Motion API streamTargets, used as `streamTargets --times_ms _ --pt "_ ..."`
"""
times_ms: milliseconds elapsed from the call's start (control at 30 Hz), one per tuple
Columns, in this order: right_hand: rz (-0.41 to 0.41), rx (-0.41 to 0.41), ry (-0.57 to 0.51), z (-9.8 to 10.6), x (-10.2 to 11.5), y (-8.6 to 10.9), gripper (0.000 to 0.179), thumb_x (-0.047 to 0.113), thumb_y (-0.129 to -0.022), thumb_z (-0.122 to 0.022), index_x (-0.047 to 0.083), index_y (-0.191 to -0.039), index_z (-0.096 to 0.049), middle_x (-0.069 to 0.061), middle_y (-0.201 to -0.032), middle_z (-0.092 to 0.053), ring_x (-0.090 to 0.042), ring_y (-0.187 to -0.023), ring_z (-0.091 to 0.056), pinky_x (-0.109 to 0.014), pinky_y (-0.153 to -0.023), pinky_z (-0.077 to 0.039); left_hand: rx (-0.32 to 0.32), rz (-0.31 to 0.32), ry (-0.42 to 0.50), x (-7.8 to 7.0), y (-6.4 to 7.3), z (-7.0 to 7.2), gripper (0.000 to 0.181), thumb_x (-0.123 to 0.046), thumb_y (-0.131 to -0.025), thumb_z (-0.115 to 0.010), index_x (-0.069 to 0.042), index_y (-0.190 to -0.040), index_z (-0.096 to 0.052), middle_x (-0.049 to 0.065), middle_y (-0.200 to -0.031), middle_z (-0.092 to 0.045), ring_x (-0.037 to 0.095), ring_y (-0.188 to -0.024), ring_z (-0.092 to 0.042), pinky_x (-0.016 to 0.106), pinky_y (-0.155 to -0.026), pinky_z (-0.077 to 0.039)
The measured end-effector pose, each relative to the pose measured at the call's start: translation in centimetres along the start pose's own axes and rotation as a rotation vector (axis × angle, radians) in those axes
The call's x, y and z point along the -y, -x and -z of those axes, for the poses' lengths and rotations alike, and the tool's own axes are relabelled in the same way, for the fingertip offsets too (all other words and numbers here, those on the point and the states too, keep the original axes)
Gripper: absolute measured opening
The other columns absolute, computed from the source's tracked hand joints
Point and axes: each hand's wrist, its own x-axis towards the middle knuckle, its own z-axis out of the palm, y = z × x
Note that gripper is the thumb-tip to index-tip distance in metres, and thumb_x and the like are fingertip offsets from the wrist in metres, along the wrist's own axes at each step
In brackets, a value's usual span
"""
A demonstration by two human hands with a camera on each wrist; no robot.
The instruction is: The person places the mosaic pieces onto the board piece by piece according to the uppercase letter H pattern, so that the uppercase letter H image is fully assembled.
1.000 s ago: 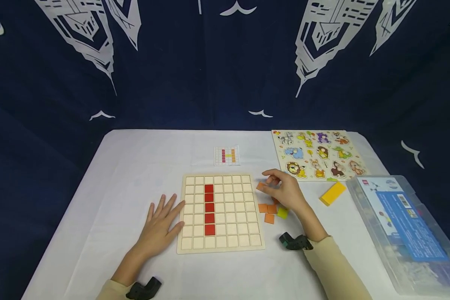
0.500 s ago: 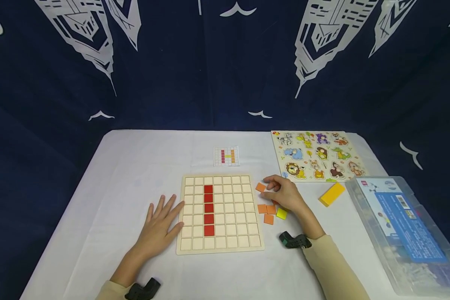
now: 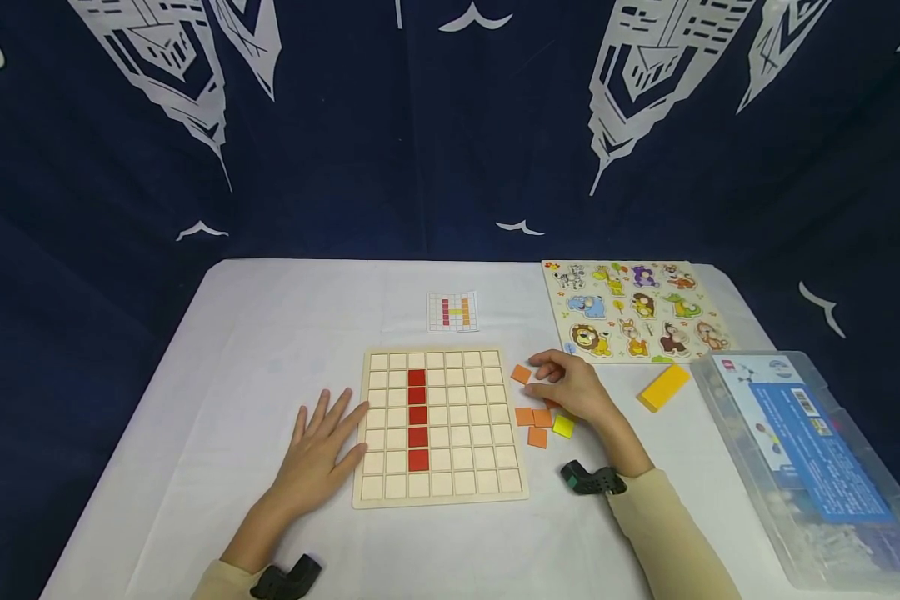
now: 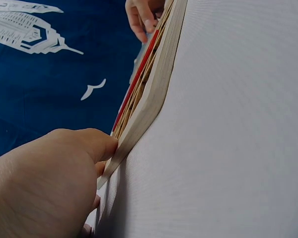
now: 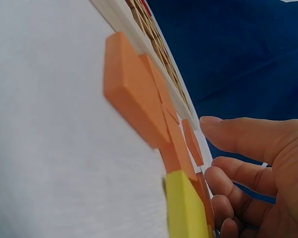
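Observation:
My left hand lies spread on the white tabletop, its thumb and fingertips touching the left edge of a pale wooden grid board. A column of several red square tiles fills part of that board. To the right of it, my right hand has its fingers loosely bent and grips nothing. One orange tile lies just beyond its thumb and index fingertips. Closer to me are several more orange tiles and a yellow tile. Another orange tile is partly hidden under the right hand.
A small printed pattern card lies behind the board. An animal puzzle board is at the back right, with a yellow block in front of it. A clear plastic case stands along the right side.
My right hand has drawn back slightly to the right, off the far orange tile that it was touching, and the tile now lies apart from the fingers. My left hand stays in place.

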Motion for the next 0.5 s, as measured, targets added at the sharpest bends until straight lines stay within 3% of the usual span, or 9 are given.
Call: streamTargets --times_ms 300,500 --pt "-0.024 -0.003 -0.007 0.3 0.0 0.1 0.04 0.018 -0.079 -0.081 0.006 -0.115 -0.066 -0.007 -0.091 -0.064 -0.02 -0.079 -0.052 -0.024 -0.068 -0.043 0.003 -0.002 -0.003 0.2 0.0 -0.1 0.057 -0.033 -0.096 -0.058 -0.016 -0.148 -0.044 0.015 -0.16 -0.028 0.042 -0.15 -0.01 0.064 -0.116 0.0" --pt "0.029 -0.026 -0.029 2.3 0.3 1.3 0.042 0.017 -0.082 -0.079 0.003 -0.118 -0.065 -0.011 -0.094 -0.064 -0.021 -0.083 -0.053 -0.022 -0.072 -0.045 0.01 -0.002 0.003 0.1 0.0 0.0 0.057 -0.033 -0.096 -0.058 -0.016 -0.149 -0.044 0.015 -0.16 -0.028 0.042 -0.15 -0.009 0.064 -0.116 0.0"
